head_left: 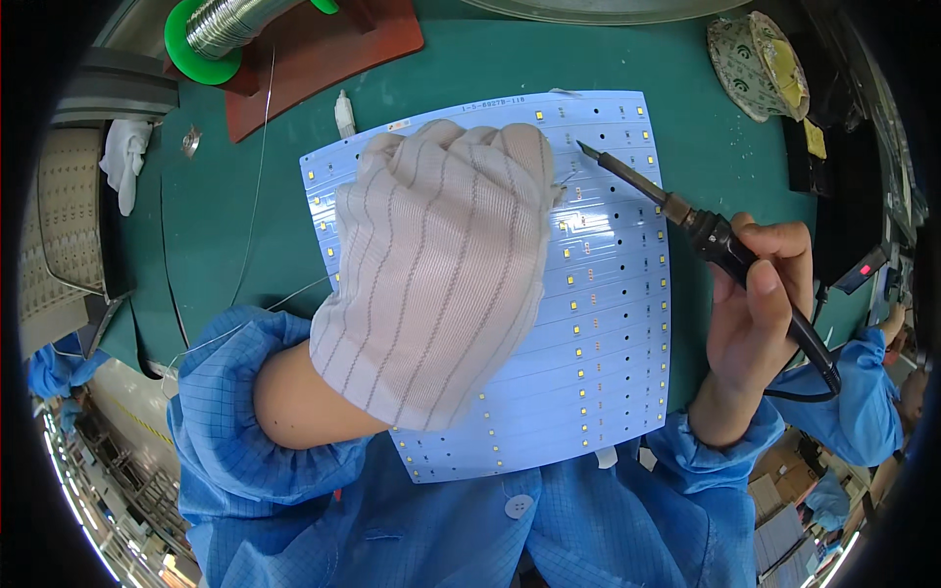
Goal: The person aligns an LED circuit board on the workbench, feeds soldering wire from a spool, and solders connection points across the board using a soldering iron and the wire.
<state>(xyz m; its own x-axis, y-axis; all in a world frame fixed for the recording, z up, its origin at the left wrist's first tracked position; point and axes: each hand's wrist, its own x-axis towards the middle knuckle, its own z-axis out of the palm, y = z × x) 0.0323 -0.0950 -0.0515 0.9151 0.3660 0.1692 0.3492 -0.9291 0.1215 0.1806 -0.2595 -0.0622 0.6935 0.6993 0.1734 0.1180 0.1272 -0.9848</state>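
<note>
My left hand (446, 265), in a white glove with grey stripes, is closed over a white LED circuit board (627, 323). A thin silvery solder wire (299, 291) runs under the glove, and a fine end shows beside the fingertips. The glove hides the board's middle left and most of the grip. My bare right hand (760, 294) is wrapped round the handle of a soldering iron (720, 238). The iron's dark tip points up and left, just right of the gloved fingers, over the board's upper part. Whether the tip touches the board, I cannot tell.
A green spool of solder wire (203, 44) stands on a red-brown base (323, 64) at the far left. A round tin with yellow sponge (760, 69) sits far right. A white connector (344, 115) lies behind the board on the green mat (549, 54). Another person's blue sleeve (848, 402) shows at right.
</note>
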